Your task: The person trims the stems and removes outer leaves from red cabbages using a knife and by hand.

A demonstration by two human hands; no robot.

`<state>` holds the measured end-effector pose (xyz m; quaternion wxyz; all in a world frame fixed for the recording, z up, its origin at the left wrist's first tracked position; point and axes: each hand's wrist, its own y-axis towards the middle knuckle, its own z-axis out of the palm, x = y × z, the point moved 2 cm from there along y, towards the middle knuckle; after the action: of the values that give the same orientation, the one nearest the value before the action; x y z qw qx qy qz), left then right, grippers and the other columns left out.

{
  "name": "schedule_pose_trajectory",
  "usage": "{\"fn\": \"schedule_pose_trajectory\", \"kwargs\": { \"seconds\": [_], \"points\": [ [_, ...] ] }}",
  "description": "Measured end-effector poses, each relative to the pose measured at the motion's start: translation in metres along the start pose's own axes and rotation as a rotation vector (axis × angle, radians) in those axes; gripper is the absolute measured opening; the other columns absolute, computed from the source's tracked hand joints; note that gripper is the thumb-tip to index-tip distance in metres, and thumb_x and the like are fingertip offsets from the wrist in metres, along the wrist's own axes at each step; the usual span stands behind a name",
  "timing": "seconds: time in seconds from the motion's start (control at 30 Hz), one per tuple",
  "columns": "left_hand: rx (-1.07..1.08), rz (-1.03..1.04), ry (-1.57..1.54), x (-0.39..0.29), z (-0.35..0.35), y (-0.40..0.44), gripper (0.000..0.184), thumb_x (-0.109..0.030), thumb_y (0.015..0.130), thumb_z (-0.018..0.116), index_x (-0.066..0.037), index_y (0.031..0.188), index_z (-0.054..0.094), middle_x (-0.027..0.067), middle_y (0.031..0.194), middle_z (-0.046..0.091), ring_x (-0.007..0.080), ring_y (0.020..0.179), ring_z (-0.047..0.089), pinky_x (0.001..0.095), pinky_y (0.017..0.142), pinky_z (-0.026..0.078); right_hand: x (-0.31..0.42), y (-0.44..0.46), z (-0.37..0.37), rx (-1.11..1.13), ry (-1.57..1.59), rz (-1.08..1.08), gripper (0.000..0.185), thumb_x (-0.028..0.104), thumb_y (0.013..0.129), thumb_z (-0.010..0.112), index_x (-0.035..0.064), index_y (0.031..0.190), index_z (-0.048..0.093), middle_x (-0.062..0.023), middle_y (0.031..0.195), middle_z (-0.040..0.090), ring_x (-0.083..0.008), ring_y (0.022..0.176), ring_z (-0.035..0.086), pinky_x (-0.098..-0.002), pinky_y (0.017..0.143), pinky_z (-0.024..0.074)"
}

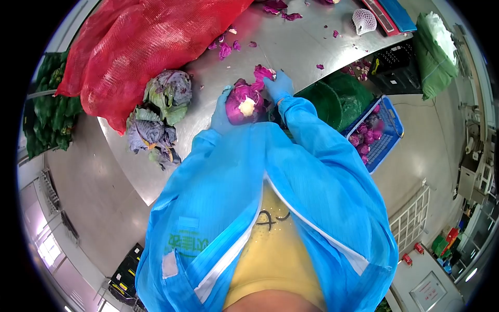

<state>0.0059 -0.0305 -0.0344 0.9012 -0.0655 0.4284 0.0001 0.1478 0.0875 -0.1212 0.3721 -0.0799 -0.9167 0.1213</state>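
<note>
A round, glossy purple cabbage head with a pale cut stem end (235,98) is held near the front edge of a shiny steel table (296,49); whether it is supported by the tabletop cannot be told. Its nine o'clock side is cupped by the blue-gloved left hand (221,110). At one o'clock, a curled purple leaf (260,79) is pinched by the blue-gloved right hand (280,86). Around the head, two leafy grey-purple cabbages (174,93) are seen near nine o'clock, a bulging red mesh sack (150,47) at ten, and a blue plastic crate of purple heads (396,122) between three and four.
</note>
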Motion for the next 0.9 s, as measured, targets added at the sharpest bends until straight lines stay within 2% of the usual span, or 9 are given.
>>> {"fn": "schedule_pose_trajectory", "kwargs": {
  "seconds": [0.2, 0.23, 0.27, 0.33, 0.4, 0.57, 0.7, 0.83, 0.9],
  "points": [
    [-0.191, -0.559, -0.453, 0.027, -0.042, 0.016, 0.045, -0.043, 0.089, 0.044, -0.008, 0.117, 0.052, 0.0115, 0.108, 0.060, 0.0263, 0.095, 0.059, 0.0407, 0.085, 0.048, -0.011, -0.010, 0.006, -0.186, 0.146, 0.068, 0.035, 0.032, 0.070, 0.066, 0.0056, 0.093, 0.062, -0.0188, 0.091, 0.063, -0.0376, 0.087, 0.060, -0.0447, 0.077, 0.0470],
    [-0.260, -0.469, -0.443, 0.012, -0.029, 0.008, 0.042, -0.036, 0.088, 0.049, -0.008, 0.119, 0.049, 0.0112, 0.111, 0.058, 0.0258, 0.097, 0.058, 0.0399, 0.086, 0.048, -0.015, -0.009, 0.004, -0.242, 0.154, 0.117, 0.033, 0.029, 0.070, 0.066, 0.0047, 0.092, 0.062, -0.0193, 0.090, 0.063, -0.0377, 0.086, 0.060, -0.0449, 0.076, 0.0470],
    [-0.086, -0.147, -0.017, 0.024, -0.050, 0.003, 0.050, -0.026, 0.082, 0.059, -0.008, 0.125, 0.040, 0.0121, 0.117, 0.053, 0.0251, 0.101, 0.056, 0.0389, 0.088, 0.047, -0.022, -0.005, -0.004, -0.314, 0.167, 0.163, 0.033, 0.029, 0.071, 0.066, 0.0035, 0.091, 0.061, -0.0201, 0.089, 0.063, -0.0376, 0.085, 0.060, -0.0445, 0.075, 0.0473],
    [-0.112, 0.340, 0.771, 0.052, -0.111, -0.003, 0.093, -0.005, 0.064, 0.077, -0.009, 0.136, 0.017, 0.0159, 0.130, 0.037, 0.0248, 0.114, 0.047, 0.0373, 0.095, 0.043, -0.043, 0.003, -0.029, -0.405, 0.276, 0.197, 0.032, 0.028, 0.071, 0.065, 0.0006, 0.087, 0.060, -0.0216, 0.086, 0.063, -0.0365, 0.081, 0.062, -0.0425, 0.072, 0.0482],
    [-0.157, 0.132, 0.469, 0.028, -0.087, -0.016, 0.102, -0.009, 0.059, 0.081, -0.008, 0.136, 0.014, 0.0177, 0.130, 0.036, 0.0258, 0.117, 0.045, 0.0377, 0.096, 0.042, -0.079, 0.019, -0.044, -0.269, 0.230, 0.133, 0.035, 0.027, 0.068, 0.069, 0.0028, 0.093, 0.060, -0.0171, 0.083, 0.065, -0.0304, 0.075, 0.063, -0.0382, 0.068, 0.0490],
    [-0.105, 0.089, 0.601, 0.026, -0.094, -0.009, 0.108, -0.007, 0.056, 0.082, -0.008, 0.136, 0.011, 0.0161, 0.131, 0.035, 0.0260, 0.119, 0.042, 0.0382, 0.097, 0.041, -0.031, -0.027, -0.065, -0.217, 0.322, -0.064, 0.051, 0.025, 0.068, 0.074, 0.0088, 0.113, 0.057, -0.0077, 0.079, 0.063, -0.0193, 0.071, 0.061, -0.0324, 0.067, 0.0491],
    [-0.050, 0.050, 0.630, 0.019, -0.099, -0.007, 0.110, -0.010, 0.054, 0.085, -0.008, 0.136, 0.013, 0.0160, 0.131, 0.035, 0.0254, 0.120, 0.041, 0.0384, 0.097, 0.041, 0.030, -0.030, -0.032, 0.275, 0.353, -0.682, 0.040, 0.021, 0.075, 0.070, 0.0112, 0.113, 0.059, -0.0066, 0.090, 0.061, -0.0172, 0.085, 0.057, -0.0295, 0.080, 0.0466],
    [-0.003, 0.006, 0.636, 0.010, -0.099, -0.001, 0.111, -0.011, 0.052, 0.086, -0.008, 0.136, 0.013, 0.0162, 0.132, 0.034, 0.0251, 0.120, 0.041, 0.0385, 0.096, 0.042, 0.067, -0.014, -0.015, 0.598, 0.320, -0.839, 0.039, 0.025, 0.072, 0.073, 0.0095, 0.106, 0.062, -0.0067, 0.095, 0.061, -0.0211, 0.096, 0.056, -0.0319, 0.085, 0.0441],
    [-0.003, -0.053, 0.705, 0.009, -0.105, 0.001, 0.113, -0.010, 0.051, 0.086, -0.009, 0.137, 0.012, 0.0163, 0.133, 0.033, 0.0254, 0.121, 0.040, 0.0388, 0.095, 0.043, 0.074, -0.004, -0.006, 0.843, 0.263, -0.674, 0.038, 0.025, 0.069, 0.075, 0.0085, 0.100, 0.062, -0.0076, 0.098, 0.060, -0.0223, 0.096, 0.055, -0.0317, 0.086, 0.0429]
  ]
}}
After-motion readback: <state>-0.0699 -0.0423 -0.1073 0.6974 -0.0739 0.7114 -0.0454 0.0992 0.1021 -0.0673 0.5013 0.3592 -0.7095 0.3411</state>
